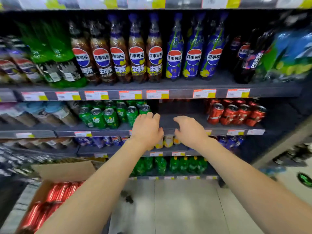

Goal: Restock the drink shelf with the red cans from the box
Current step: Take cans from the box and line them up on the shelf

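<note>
Many shiny red cans (57, 193) (all sideways) in a cardboard box (67, 169)

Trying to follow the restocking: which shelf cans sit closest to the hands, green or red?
The green cans: the left hand is right beside the rightmost one, while the red cans stand across a bare gap from the right hand.

The left hand (146, 130) and right hand (190, 130), empty with fingers loosely bent, hover at a bare stretch of the dark grey metal shelf (168, 120). This gap lies between green drink cans (109, 116) and red drink cans (236, 114). Lower left stands an open brown cardboard box (67, 169) of packed red cans (55, 198).
</note>
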### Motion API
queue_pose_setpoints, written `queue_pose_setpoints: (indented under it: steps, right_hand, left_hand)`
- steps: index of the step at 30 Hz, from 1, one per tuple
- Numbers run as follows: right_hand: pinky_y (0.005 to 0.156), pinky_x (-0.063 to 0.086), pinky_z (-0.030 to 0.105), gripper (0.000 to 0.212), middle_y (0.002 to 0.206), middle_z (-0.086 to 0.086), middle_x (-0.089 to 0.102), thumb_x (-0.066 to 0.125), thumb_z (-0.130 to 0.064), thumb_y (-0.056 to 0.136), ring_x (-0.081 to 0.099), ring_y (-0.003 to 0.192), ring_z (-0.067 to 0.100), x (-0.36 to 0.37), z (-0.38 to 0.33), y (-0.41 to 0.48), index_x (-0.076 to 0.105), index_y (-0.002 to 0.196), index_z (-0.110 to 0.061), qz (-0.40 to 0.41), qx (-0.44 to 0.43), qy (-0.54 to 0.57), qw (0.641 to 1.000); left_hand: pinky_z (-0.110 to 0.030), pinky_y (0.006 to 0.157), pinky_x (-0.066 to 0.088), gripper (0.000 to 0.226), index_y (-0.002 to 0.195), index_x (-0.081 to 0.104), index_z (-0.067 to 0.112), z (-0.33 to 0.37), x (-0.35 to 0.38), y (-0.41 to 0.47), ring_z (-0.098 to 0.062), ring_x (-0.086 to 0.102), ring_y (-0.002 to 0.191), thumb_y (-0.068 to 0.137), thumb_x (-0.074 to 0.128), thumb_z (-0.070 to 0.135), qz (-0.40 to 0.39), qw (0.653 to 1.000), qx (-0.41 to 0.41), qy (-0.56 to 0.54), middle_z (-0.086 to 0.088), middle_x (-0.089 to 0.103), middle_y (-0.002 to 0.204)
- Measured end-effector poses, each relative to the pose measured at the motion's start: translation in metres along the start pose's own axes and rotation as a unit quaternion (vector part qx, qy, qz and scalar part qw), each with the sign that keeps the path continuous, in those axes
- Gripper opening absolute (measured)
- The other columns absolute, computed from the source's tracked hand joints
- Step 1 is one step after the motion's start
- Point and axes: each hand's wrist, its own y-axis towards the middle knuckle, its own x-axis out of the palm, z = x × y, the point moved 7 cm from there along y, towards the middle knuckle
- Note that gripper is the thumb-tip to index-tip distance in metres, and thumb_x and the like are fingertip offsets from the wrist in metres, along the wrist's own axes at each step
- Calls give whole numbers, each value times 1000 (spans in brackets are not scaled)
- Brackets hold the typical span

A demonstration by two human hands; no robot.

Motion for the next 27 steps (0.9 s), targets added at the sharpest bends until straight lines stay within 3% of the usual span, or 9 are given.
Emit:
queue_pose_setpoints:
  steps: [5,11,13,16,20,23,27]
  right_hand:
    - [111,41,44,53,154,13,45,55,-15,96,44,140,31,-7,-71,-64,46,148,-8,-28,-36,-7,999]
    - [82,58,47,30,118,12,66,60,-19,93,66,104,33,12,-153,-145,64,121,-8,-52,-80,5,995]
    - [78,57,43,20,107,8,64,60,-20,94,65,102,33,24,-179,-170,62,111,-9,-72,-107,6,992]
    - [89,55,45,35,124,7,59,57,-21,97,60,117,32,39,-220,-198,58,130,-12,-80,-134,17,988]
    - [96,52,45,36,135,9,58,56,-21,96,57,124,32,71,-284,-227,58,130,-13,-106,-167,15,980]
    - [99,51,42,50,145,9,54,56,-23,97,53,130,31,93,-327,-241,51,145,-13,-118,-186,19,975]
    - [104,48,45,51,144,12,56,57,-25,95,54,130,31,131,-382,-239,52,144,-9,-142,-197,15,970]
  left_hand:
    - [-43,98,45,54,143,49,15,-25,-43,-84,-34,58,116,98,52,45,0,999,-13,34,-11,59,129]
    - [-44,92,49,55,141,48,14,-64,-67,-211,-37,60,114,97,56,46,-34,995,-92,18,-13,58,129]
    - [-46,91,50,55,141,45,15,-79,-66,-257,-39,60,114,96,57,45,-62,991,-120,6,-14,57,129]
    - [-46,89,49,53,139,44,14,-108,-69,-319,-41,59,114,96,56,43,-81,983,-165,-3,-16,56,128]
    - [-46,91,51,55,137,46,13,-154,-78,-388,-39,61,115,92,58,43,-82,974,-212,8,-15,58,129]
    - [-45,93,49,51,134,46,12,-192,-80,-425,-39,59,116,95,55,43,-94,965,-243,14,-15,57,129]
    - [-46,94,48,46,130,46,13,-249,-69,-459,-37,57,116,98,50,45,-108,957,-270,11,-14,56,128]
